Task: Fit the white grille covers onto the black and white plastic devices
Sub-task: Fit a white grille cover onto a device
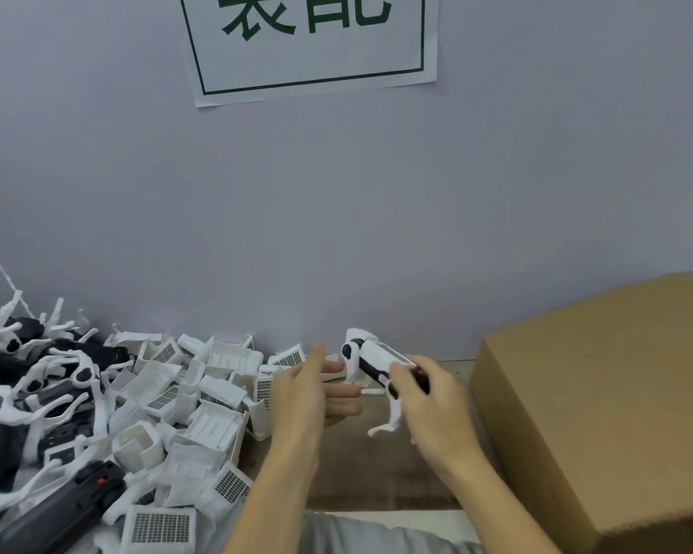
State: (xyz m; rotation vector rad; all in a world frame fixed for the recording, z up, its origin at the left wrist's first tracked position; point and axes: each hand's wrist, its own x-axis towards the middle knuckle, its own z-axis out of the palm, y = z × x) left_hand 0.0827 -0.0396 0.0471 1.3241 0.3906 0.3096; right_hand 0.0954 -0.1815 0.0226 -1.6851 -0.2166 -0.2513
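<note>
Both forearms reach forward side by side, left hand [313, 389] open with fingers straight and pointing right, thumb up, right hand [433, 401] just beside it, knuckles up, fingers curled around a device [371, 359].

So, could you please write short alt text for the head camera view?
A person's right hand grips a black and white plastic device above a table, while the open left hand reaches towards it. White grille covers are heaped to the left; a cardboard box sits to the right.
</note>
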